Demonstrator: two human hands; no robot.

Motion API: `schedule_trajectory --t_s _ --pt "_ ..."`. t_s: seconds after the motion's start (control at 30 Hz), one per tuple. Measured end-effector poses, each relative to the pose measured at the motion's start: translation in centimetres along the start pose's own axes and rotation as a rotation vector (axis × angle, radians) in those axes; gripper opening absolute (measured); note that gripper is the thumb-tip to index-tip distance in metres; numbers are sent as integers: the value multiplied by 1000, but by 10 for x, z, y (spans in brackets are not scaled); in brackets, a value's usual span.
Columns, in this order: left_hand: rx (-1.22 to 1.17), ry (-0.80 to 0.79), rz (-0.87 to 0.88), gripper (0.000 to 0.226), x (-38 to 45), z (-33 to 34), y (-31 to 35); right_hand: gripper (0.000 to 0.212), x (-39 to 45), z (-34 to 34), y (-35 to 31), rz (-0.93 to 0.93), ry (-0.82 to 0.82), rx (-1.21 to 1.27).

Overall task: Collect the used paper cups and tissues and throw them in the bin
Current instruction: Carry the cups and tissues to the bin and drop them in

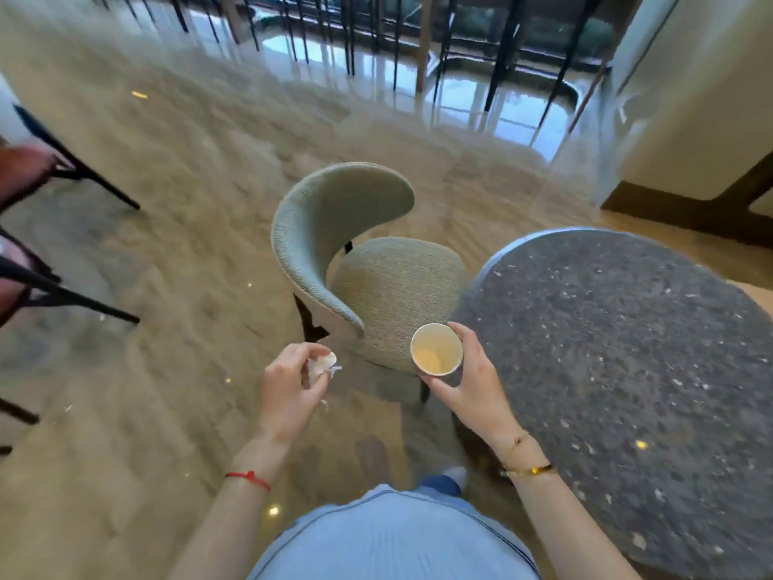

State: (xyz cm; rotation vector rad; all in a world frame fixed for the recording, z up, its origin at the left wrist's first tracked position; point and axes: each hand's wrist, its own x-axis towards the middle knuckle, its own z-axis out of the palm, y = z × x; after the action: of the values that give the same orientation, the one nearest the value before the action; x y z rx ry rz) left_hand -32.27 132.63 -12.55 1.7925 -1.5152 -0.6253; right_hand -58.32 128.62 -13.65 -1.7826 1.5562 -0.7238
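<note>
The light-blue shirt [393, 537] fills the bottom edge. Left hand [288, 383]: fingers pinched on a crumpled tissue [321, 364]. Right hand [470, 383]: thumb and fingers clamped round a paper cup [437, 349], mouth up, just beside the round table [627, 349]. Carry the cup upright; residue shows inside. Keep the tissue balled. No bin is in view; its location cannot be determined. Surroundings are blurred.

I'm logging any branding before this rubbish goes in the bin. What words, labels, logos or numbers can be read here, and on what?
None: no readable text shows in this view.
White paper cup in the right hand: only the plain inside shows; its outer wall is hidden.
Crumpled white tissue in the left hand: no print.
Round dark speckled stone table: no markings.
</note>
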Motion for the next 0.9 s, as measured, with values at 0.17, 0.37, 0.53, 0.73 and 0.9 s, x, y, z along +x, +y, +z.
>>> schedule_trajectory --t_s 0.17,0.37,0.53,0.73,0.9 --pt "47 161 -143 31 -49 -104 -72 82 0 100 -80 -141 -157 33" --pt "51 365 -318 35 -119 -207 -150 78 -17 218 -171 -319 -360 82" --pt "45 557 -491 33 -173 -262 -193 73 -26 300 -234 -409 -550 93" --pt "73 791 -689 39 -223 -307 -241 69 -23 398 -309 -582 -790 74" --pt "122 950 -845 34 -243 -354 -279 70 -16 488 -375 -740 -956 60"
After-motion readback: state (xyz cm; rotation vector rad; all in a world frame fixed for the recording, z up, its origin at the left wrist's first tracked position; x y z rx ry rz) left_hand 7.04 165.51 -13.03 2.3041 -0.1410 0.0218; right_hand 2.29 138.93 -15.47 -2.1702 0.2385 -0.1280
